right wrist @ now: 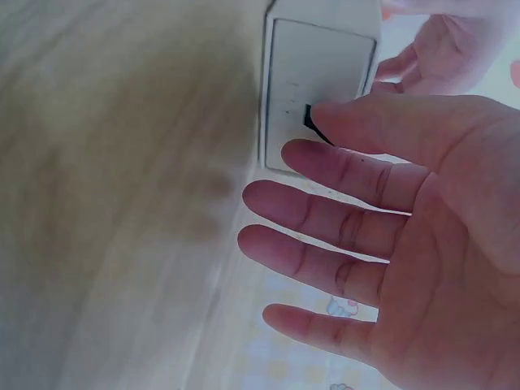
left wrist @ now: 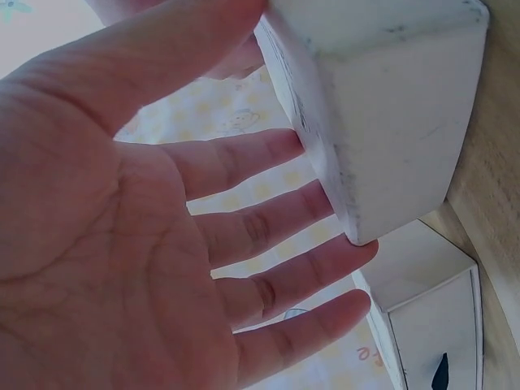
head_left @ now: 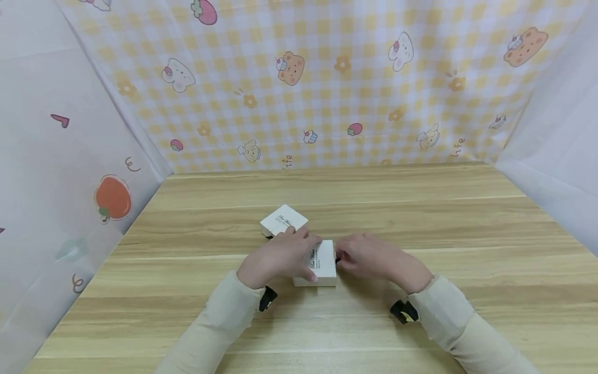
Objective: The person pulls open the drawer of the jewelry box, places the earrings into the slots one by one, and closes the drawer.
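A small white box [head_left: 326, 262] with black lettering on its top lies on the wooden table. My left hand [head_left: 283, 255] grips it from the left, thumb at the near side and fingers across toward the far side. In the left wrist view those fingers touch the box's edge [left wrist: 398, 130]. On the right end, a framed panel [right wrist: 317, 69] carries a short black ribbon tab [right wrist: 309, 115]. My right hand [head_left: 371, 255] pinches this tab between thumb and forefinger, its other fingers extended.
A second white box [head_left: 288, 217], similarly lettered, sits turned at an angle just behind the left hand. The wooden table [head_left: 444, 218] extends to a yellow checked cloth [head_left: 317, 104] at the back. White sheets [head_left: 65, 156] hang along both sides.
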`<state>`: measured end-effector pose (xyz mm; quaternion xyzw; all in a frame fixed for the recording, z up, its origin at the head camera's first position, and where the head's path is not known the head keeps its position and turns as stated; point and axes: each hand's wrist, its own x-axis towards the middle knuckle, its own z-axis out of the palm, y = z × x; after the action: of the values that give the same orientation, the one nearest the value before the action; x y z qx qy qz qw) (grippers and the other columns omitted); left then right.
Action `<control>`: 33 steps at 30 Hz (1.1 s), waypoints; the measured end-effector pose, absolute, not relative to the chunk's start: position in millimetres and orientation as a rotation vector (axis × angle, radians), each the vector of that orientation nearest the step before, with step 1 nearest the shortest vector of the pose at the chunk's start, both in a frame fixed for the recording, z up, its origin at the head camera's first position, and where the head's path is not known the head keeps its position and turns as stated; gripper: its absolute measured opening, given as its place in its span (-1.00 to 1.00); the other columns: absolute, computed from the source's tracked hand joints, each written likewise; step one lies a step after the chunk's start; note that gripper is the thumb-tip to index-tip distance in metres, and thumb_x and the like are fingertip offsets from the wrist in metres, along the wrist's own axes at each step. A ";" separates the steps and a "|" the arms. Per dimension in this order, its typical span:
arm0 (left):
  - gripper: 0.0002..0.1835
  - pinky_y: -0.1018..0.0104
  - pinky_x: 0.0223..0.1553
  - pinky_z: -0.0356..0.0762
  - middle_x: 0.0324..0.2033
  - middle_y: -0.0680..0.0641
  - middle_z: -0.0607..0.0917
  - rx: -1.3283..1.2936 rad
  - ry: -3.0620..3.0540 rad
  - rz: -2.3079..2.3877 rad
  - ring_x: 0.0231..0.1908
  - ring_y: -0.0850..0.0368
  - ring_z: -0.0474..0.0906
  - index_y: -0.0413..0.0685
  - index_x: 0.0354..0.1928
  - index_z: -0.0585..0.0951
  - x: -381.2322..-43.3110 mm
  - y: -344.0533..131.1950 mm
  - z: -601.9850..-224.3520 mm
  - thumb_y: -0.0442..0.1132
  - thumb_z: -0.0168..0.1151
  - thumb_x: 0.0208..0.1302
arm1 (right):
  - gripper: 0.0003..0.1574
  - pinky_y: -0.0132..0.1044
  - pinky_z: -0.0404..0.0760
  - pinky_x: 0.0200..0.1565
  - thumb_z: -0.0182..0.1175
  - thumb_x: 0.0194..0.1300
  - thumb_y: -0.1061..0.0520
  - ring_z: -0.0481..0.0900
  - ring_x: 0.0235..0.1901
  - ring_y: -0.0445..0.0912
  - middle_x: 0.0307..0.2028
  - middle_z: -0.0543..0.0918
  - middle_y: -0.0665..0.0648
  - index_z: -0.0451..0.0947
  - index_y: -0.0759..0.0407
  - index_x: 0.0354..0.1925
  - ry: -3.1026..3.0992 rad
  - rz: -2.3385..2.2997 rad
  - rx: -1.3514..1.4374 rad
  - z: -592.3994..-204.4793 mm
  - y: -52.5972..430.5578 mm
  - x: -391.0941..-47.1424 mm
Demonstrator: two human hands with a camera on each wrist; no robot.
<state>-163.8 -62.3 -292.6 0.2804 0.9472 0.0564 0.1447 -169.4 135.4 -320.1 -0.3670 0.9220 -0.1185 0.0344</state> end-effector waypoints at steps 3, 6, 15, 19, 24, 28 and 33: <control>-0.16 0.31 -0.21 0.29 -0.08 0.02 0.47 0.827 2.734 0.153 -0.23 0.10 0.28 0.06 0.27 0.38 -164.6 -62.4 -292.6 0.10 0.45 -0.12 | -0.95 -0.40 0.46 -0.38 0.16 0.18 0.22 0.44 -0.48 -0.27 -0.44 0.60 -0.06 0.56 0.09 -0.36 2.841 -0.417 -1.093 -318.6 138.0 -171.4; -0.15 0.30 -0.21 0.31 -0.07 0.01 0.49 0.843 2.743 0.139 -0.23 0.09 0.29 0.06 0.26 0.39 -165.4 -63.0 -292.3 0.13 0.45 -0.13 | -0.89 -0.36 0.51 -0.32 0.16 0.18 0.23 0.50 -0.42 -0.23 -0.38 0.63 -0.01 0.56 0.13 -0.26 2.858 -0.448 -1.049 -316.0 139.4 -172.2; -0.13 0.22 -0.09 0.36 0.02 -0.02 0.48 0.893 2.728 0.155 -0.15 0.07 0.33 0.05 0.28 0.37 -167.2 -63.8 -292.2 0.15 0.43 -0.12 | -0.66 -0.10 0.53 -0.06 0.24 0.16 0.25 0.56 -0.12 -0.04 -0.11 0.60 0.08 0.51 0.08 -0.05 2.881 -0.420 -1.165 -312.6 141.8 -170.5; -0.13 0.24 -0.04 0.36 0.05 -0.02 0.47 0.919 2.713 0.170 -0.11 0.08 0.33 0.03 0.29 0.36 -168.3 -63.2 -293.6 0.15 0.41 -0.10 | -0.63 -0.10 0.54 -0.05 0.28 0.13 0.26 0.54 -0.09 -0.03 -0.09 0.58 0.07 0.53 0.01 -0.07 2.873 -0.419 -1.215 -314.4 142.3 -171.3; -0.15 0.21 0.08 0.33 0.12 -0.03 0.43 0.959 2.688 0.223 0.01 0.06 0.33 0.02 0.30 0.35 -168.7 -62.7 -294.4 0.10 0.41 -0.06 | -0.67 -0.13 0.55 -0.07 0.28 0.13 0.25 0.54 -0.11 -0.05 -0.11 0.57 0.06 0.56 -0.02 -0.12 2.860 -0.460 -1.262 -316.0 143.3 -172.3; -0.17 0.17 0.19 0.28 0.19 -0.04 0.37 0.972 2.680 0.274 0.14 0.03 0.31 0.01 0.30 0.34 -169.8 -62.7 -295.6 0.06 0.42 -0.04 | -0.74 -0.15 0.55 -0.09 0.29 0.13 0.22 0.54 -0.13 -0.05 -0.12 0.58 0.07 0.58 0.00 -0.16 2.853 -0.473 -1.282 -316.2 143.6 -172.9; -0.14 0.19 0.24 0.26 0.25 -0.05 0.31 0.967 2.671 0.331 0.21 0.06 0.29 -0.03 0.33 0.30 -172.4 -63.1 -297.1 0.00 0.43 -0.03 | -0.81 -0.23 0.56 -0.15 0.31 0.10 0.21 0.54 -0.21 -0.08 -0.19 0.58 0.07 0.63 0.03 -0.25 2.854 -0.469 -1.296 -315.0 144.1 -172.7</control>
<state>-172.4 -63.1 -297.1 0.3348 0.9247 0.1144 0.1402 -172.7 144.1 -315.0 -0.4089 0.9004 -0.1479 -0.0137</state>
